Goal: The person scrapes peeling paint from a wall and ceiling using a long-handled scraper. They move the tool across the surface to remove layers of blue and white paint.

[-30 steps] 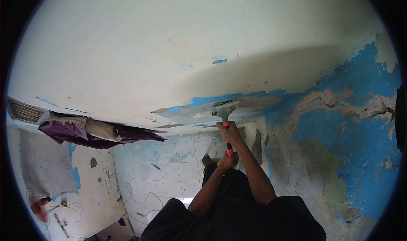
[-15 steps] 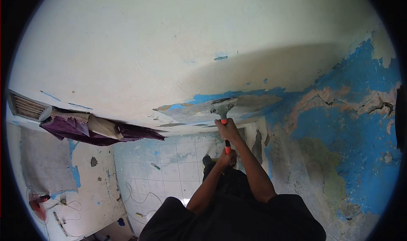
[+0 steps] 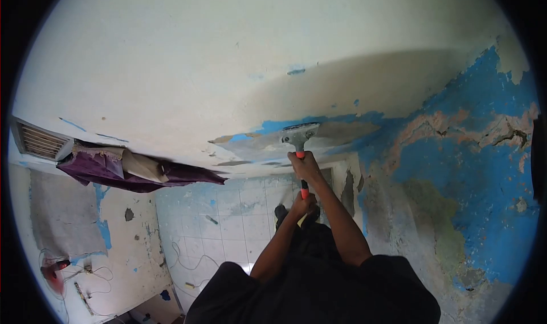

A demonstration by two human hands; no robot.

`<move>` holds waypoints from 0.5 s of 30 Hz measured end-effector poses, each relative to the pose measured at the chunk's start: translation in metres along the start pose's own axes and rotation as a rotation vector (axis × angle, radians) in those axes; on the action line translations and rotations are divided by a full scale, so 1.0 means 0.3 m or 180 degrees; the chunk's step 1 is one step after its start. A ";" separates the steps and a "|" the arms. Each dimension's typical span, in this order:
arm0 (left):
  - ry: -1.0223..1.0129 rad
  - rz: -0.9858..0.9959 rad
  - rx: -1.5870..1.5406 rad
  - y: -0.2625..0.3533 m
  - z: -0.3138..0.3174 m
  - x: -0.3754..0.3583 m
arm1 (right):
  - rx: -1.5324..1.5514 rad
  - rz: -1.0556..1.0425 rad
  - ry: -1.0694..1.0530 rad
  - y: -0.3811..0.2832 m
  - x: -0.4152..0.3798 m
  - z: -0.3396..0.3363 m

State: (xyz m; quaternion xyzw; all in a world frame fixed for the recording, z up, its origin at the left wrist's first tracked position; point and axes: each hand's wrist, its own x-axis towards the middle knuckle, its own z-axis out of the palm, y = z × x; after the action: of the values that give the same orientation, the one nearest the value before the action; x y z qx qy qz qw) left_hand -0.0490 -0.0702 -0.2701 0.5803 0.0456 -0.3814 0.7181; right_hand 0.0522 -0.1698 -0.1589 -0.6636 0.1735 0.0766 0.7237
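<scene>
Both hands on the scraper [image 3: 300,147]. Right hand [image 3: 306,165] clenched high on the handle just below the head, left hand [image 3: 302,205] clenched at the butt end. Long axis runs straight away from me, blade pointing up, edge flat against the wall [image 3: 171,79] at the border of white paint and exposed blue paint [image 3: 484,170]. Purple cloth [image 3: 137,170] well left.

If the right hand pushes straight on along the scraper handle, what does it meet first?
The right hand would likely meet the scraper head, whose blade already rests on the bare patch of the white-painted surface; depth is unclear.
</scene>
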 end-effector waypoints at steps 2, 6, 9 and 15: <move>-0.0018 -0.0068 0.0014 -0.013 0.006 0.036 | 0.0161 0.0193 0.0051 0.089 0.019 -0.014; -0.0326 -0.0291 0.0145 -0.032 0.015 -0.001 | 0.0376 0.0241 0.0072 0.069 -0.016 -0.062; -0.0284 -0.0366 0.0083 0.011 0.055 0.012 | 0.0299 0.0063 0.0210 0.035 -0.026 -0.090; -0.0284 -0.0440 -0.0095 -0.011 0.062 0.040 | 0.0360 0.0193 0.0190 0.048 -0.014 -0.117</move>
State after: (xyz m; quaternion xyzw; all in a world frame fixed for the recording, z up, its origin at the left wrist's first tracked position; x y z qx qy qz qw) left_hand -0.0494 -0.0926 -0.2728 0.5475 0.0592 -0.4548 0.6999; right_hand 0.0380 -0.2024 -0.1730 -0.6181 0.2191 0.0688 0.7518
